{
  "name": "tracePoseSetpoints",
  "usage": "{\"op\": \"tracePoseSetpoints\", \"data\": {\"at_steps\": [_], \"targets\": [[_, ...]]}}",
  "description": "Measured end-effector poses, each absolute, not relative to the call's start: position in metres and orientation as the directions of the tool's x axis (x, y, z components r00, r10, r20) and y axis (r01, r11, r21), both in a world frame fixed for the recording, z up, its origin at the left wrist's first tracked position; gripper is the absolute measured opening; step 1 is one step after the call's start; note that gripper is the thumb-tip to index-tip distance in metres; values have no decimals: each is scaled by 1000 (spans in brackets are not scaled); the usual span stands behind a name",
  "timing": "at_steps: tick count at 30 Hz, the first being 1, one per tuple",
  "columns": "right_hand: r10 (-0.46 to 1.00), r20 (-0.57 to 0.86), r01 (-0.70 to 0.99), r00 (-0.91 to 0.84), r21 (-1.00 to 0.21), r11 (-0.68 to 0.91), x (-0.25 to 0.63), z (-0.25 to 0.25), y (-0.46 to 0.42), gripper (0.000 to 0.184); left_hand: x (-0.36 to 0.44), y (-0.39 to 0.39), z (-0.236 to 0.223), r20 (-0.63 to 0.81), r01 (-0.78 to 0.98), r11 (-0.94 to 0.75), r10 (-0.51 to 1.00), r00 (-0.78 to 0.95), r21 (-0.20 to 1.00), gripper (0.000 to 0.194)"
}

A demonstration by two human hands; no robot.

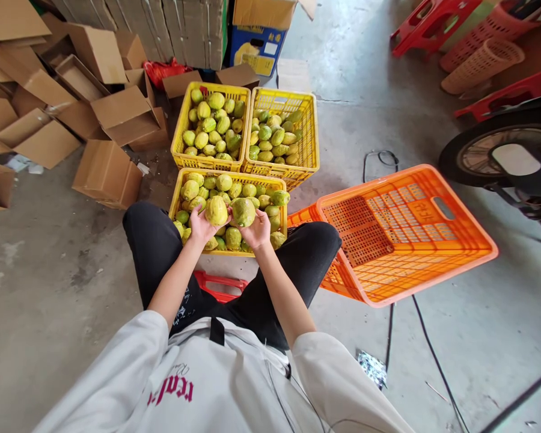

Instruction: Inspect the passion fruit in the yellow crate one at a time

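Note:
I sit on a low red stool (219, 287) with a yellow crate (178, 191) of green-yellow fruit between my knees. My left hand (199, 226) is closed round a yellowish fruit (216, 210), held just above the crate. My right hand (258, 231) grips a greener fruit (244, 211) beside it, the two fruits almost touching. Both hands hover over the near half of the crate, palms up.
Two more yellow crates (179, 128) (315, 133) of fruit stand behind the near one. A tilted orange crate (469, 240), holding nothing, lies at my right knee. Flattened and open cardboard boxes (108, 174) pile at left. A scooter wheel (500, 150) and black cables (426, 337) lie at right.

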State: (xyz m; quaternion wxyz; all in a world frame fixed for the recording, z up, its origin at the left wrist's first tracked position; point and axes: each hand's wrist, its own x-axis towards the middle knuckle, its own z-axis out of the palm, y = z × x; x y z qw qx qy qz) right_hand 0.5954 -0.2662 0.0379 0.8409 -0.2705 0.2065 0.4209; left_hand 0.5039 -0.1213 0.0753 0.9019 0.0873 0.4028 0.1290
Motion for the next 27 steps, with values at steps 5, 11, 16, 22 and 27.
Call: {"op": "tracePoseSetpoints", "data": {"at_steps": [5,11,16,22,27], "targets": [[595,-540,-798,596,-315,514,599,38,-268,27,505,-117,76,-681,-173,932,353,642,319,50],[570,-573,-778,590,-213,591,595,37,-274,42,504,-121,62,-675,-171,896,424,603,410,37],[612,-579,-814,539,-174,554,594,39,-273,47,506,-125,63,-701,-117,911,382,603,396,38],[558,-631,-810,539,-206,548,594,42,-264,34,505,-124,70,-738,-130,933,346,579,335,54],[544,-620,-803,566,-264,534,594,45,-263,30,505,-120,58,-724,-79,928,336,602,365,60]]}}
